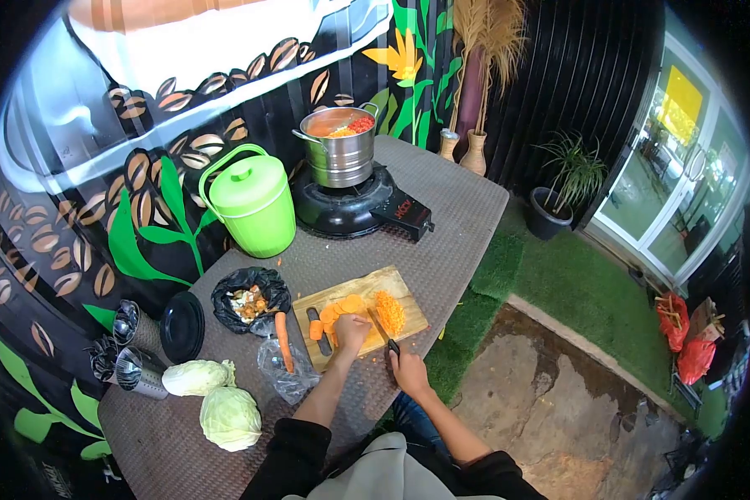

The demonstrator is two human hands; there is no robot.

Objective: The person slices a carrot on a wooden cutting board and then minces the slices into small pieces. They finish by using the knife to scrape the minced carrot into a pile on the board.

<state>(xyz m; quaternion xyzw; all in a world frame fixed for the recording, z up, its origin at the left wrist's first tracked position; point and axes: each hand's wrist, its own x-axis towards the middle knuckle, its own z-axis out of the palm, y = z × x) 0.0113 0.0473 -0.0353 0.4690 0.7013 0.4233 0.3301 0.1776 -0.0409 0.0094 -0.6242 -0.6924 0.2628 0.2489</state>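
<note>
From the left, two cabbages lie on the table, a black bag holds scraps, a green bucket stands lidded, and one steel pot on the stove holds chopped vegetables. On the cutting board, the left hand presses curled fingers on carrot pieces, beside a grated heap. The right hand is clenched around one knife.

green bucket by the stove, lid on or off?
On. The green bucket stands upright with its lid seated flat across the top, knob up; the handle arches over it.
</note>
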